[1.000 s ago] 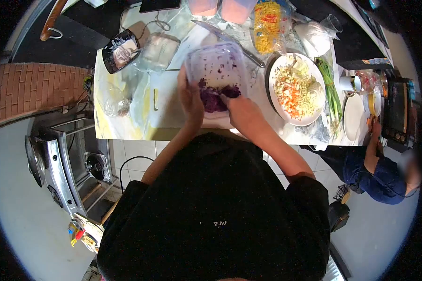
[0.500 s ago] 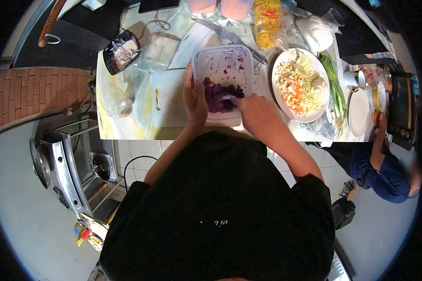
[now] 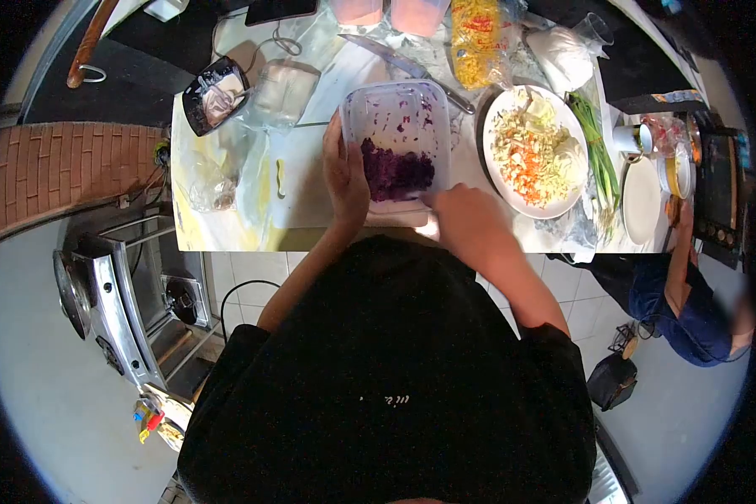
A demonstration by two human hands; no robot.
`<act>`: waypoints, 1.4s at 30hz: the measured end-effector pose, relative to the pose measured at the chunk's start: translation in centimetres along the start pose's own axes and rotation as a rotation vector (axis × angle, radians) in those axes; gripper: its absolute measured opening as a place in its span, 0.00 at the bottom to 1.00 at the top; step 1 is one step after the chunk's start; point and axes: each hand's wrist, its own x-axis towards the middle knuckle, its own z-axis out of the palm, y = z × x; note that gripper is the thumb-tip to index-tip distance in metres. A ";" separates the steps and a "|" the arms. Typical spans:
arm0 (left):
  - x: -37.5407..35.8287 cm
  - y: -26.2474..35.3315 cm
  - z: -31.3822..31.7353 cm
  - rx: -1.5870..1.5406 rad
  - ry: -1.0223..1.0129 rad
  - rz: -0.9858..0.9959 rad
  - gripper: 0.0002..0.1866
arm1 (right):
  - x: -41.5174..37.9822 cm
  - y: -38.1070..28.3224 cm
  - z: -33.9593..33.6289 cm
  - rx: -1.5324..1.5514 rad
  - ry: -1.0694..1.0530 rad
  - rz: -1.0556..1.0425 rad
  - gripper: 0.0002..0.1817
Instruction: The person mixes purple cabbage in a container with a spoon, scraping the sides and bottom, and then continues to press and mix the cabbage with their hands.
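Hands and container, seen from above; clock directions w/ 12 straight ahead of me. My R hand [image 3: 472, 220] is closed round a utensil [image 3: 426, 199]; the tool is blurred & mostly hidden by my fist, so its type can't be told. My L hand [image 3: 346, 178] grasps the container [image 3: 396, 85] along its 9 o'clock wall, fingers up the outside; exact thumb placement unclear. Key relation: the purple mash [image 3: 399, 170] lies at approx. 10 o'clock from my R grip & approx. 3 o'clock from my L, which is nearer, w/ only the wall betw. them. Container's long axis runs 12–6; the mash spreads 9–3 across its near half, smears dotting the far half. The utensil's visible end points approx. 9–10 o'clock, at the container's near R corner; contact w/ the mash can't be told. Beyond, from the container: plate [image 3: 554, 210] of shredded veg. at 3, apart; knife [image 3: 407, 65] just past the far rim, handle twd. 2; yellow packet [image 3: 477, 50] at 1, farther.
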 end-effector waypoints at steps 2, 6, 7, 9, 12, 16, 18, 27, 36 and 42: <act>0.0 0.4 0.2 -0.040 -0.023 -0.037 0.23 | 1.5 -0.1 2.5 0.017 0.040 0.004 0.08; -0.2 -0.4 -0.2 -0.019 0.013 -0.096 0.24 | 0.9 0.0 0.9 0.007 0.090 0.006 0.07; -0.5 -0.7 -0.3 -0.030 0.039 -0.118 0.24 | 0.6 0.1 0.5 0.010 0.086 0.005 0.07; -0.7 -0.9 -0.2 0.020 0.035 -0.096 0.24 | 0.2 0.6 -0.2 -0.045 0.082 0.097 0.07; -0.5 -0.5 -0.2 0.057 0.001 -0.087 0.25 | 1.8 0.9 2.6 0.018 0.092 0.060 0.07; -0.2 -0.3 -0.1 -0.006 0.061 -0.134 0.24 | 1.8 1.2 2.2 0.014 -0.023 0.045 0.18; -0.4 -0.3 -0.2 -0.009 0.068 -0.121 0.25 | 1.3 1.4 1.0 0.082 0.056 0.035 0.18; -0.7 -0.7 0.0 -0.108 0.056 -0.062 0.24 | 2.2 1.3 2.2 0.087 0.047 -0.024 0.22; -0.2 -0.4 0.4 -0.138 0.079 -0.113 0.24 | 3.1 1.9 5.2 0.120 0.143 -0.090 0.20; -0.8 1.3 -0.5 -0.062 -0.042 -0.349 0.23 | 1.6 -0.6 0.8 -0.022 0.046 0.041 0.22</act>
